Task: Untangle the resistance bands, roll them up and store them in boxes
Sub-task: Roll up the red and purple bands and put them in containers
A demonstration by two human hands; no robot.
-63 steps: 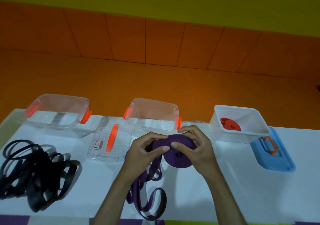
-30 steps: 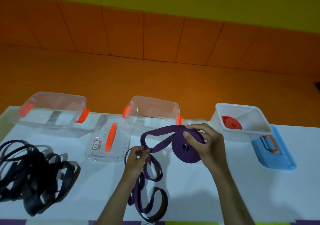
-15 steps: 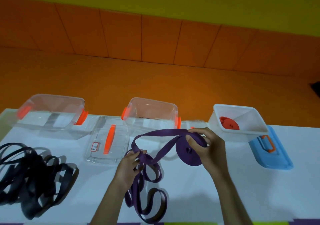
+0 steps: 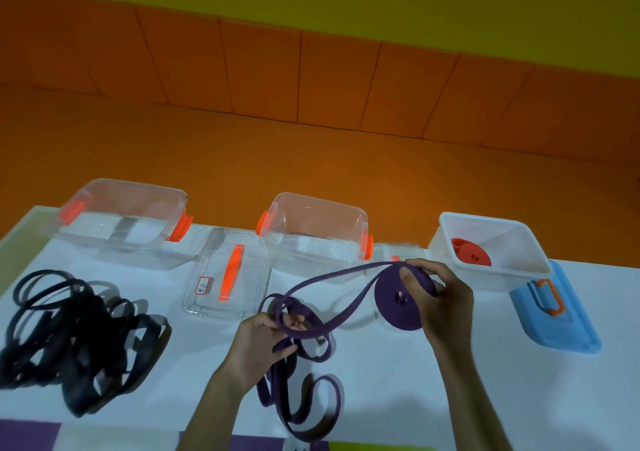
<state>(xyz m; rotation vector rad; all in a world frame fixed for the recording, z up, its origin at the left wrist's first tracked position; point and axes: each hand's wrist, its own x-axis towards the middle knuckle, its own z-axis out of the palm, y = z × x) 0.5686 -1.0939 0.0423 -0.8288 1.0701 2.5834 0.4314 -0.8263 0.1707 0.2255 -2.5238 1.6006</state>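
A purple resistance band is partly wound into a roll (image 4: 398, 303), and my right hand (image 4: 440, 298) grips that roll upright just above the white table. Its loose tail (image 4: 322, 284) runs left and down in loops (image 4: 301, 405) toward the near edge. My left hand (image 4: 263, 343) pinches the tail among those loops. A tangled black band (image 4: 76, 336) lies at the left. A red rolled band (image 4: 471, 251) sits in the white box (image 4: 533, 263) at the right.
Two clear boxes with orange clips, one at the back left (image 4: 124, 218) and one at the back middle (image 4: 315, 232), stand open. A clear lid with an orange handle (image 4: 228, 277) lies between them. A blue lid (image 4: 554, 312) lies right of the white box.
My hands have drawn apart: the left slid down the tail to the loops while the right kept the roll. The stretch of band between them has grown longer.
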